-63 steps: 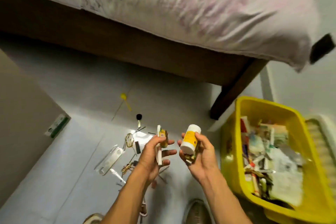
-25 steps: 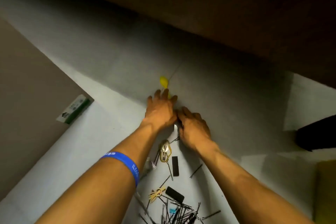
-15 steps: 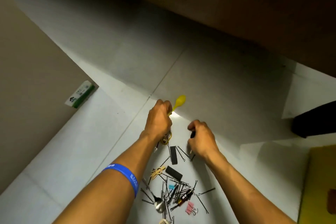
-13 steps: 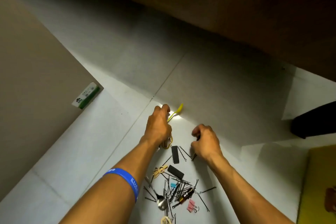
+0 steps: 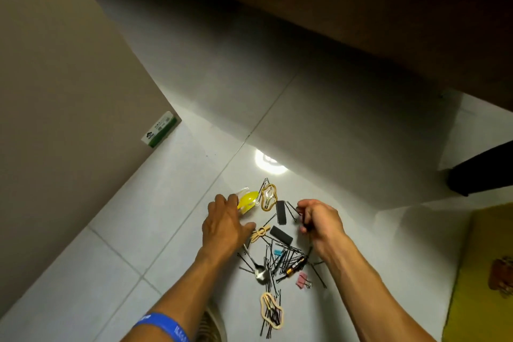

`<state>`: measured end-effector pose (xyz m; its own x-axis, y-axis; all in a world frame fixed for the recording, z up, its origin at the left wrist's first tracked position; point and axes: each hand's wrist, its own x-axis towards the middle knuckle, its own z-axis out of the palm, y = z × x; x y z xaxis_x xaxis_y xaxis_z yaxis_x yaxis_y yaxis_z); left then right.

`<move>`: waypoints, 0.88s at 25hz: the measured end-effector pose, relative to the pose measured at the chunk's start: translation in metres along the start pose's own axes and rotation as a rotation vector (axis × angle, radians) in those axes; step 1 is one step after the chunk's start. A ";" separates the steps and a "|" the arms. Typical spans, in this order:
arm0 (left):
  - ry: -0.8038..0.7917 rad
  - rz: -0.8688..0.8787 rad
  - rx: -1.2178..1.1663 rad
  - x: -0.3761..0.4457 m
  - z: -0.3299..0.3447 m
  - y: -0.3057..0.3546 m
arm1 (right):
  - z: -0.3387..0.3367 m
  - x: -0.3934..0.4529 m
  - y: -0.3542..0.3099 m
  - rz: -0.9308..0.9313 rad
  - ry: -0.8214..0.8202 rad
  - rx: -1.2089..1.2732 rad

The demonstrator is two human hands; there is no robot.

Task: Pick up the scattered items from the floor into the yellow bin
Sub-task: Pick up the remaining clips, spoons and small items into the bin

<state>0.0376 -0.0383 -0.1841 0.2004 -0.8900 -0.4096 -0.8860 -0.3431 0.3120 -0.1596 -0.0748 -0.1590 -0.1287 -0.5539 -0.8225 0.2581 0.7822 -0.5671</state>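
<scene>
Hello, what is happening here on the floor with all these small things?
A person is clearing small clutter off the tiled floor. The left hand holds a yellow spoon, and the right hand pinches a thin dark item, too small to identify. Between the hands lie hair pins, gold clips, a metal spoon and a pink binder clip. The yellow bin waits at the right edge; the pile is not yet collected.
</scene>
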 end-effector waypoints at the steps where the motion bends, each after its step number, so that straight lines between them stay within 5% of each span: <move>1: 0.010 0.020 -0.008 -0.001 0.004 -0.002 | 0.003 0.000 0.003 -0.087 0.063 -0.183; 5: 0.058 -0.072 -0.182 0.005 0.010 0.000 | 0.021 -0.001 0.015 -0.425 0.123 -1.112; 7: 0.058 -0.084 -0.166 0.006 0.011 0.005 | 0.030 0.004 0.028 -0.545 0.176 -1.324; 11: -0.022 -0.089 -0.124 0.009 0.012 0.010 | 0.036 0.011 0.034 -0.499 0.181 -1.167; 16: 0.028 0.041 -0.019 0.006 0.015 0.013 | 0.026 0.006 0.044 -0.642 0.221 -1.339; 22: -0.087 -0.057 -0.161 0.009 0.008 0.021 | 0.022 0.004 0.037 -0.463 0.136 -1.093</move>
<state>0.0174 -0.0508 -0.1878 0.2051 -0.8411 -0.5004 -0.7947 -0.4416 0.4165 -0.1290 -0.0539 -0.1823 -0.1124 -0.8640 -0.4908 -0.7827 0.3813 -0.4920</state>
